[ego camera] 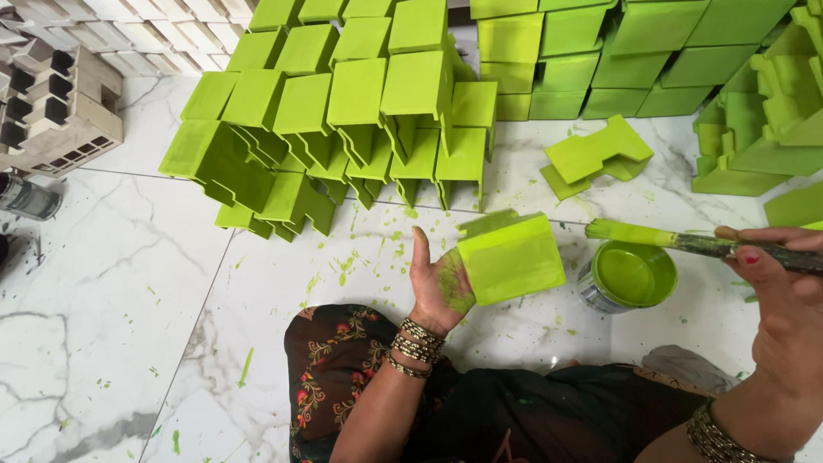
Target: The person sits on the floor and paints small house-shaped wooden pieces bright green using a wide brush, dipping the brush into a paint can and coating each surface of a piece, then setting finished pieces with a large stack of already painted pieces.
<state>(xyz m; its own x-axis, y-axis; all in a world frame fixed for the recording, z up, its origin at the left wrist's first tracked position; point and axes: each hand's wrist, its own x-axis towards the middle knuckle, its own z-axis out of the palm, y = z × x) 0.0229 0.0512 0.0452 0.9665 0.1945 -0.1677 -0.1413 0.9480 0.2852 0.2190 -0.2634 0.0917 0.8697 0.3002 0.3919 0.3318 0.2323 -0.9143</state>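
Observation:
My left hand [439,283], smeared with green paint, holds up a green-painted block [510,257] by its underside. My right hand [784,291] grips a paintbrush [686,242] whose green-loaded bristles point left, just right of the block and above an open can of green paint [630,274]. Brush and block are a little apart.
Rows of painted green blocks [343,111] stand on the white marble floor ahead, more stacks [634,51] at the back right and right edge. One block [596,154] lies alone. Unpainted grey blocks [51,103] and a jar [26,197] sit at the left. Green splatters mark the floor.

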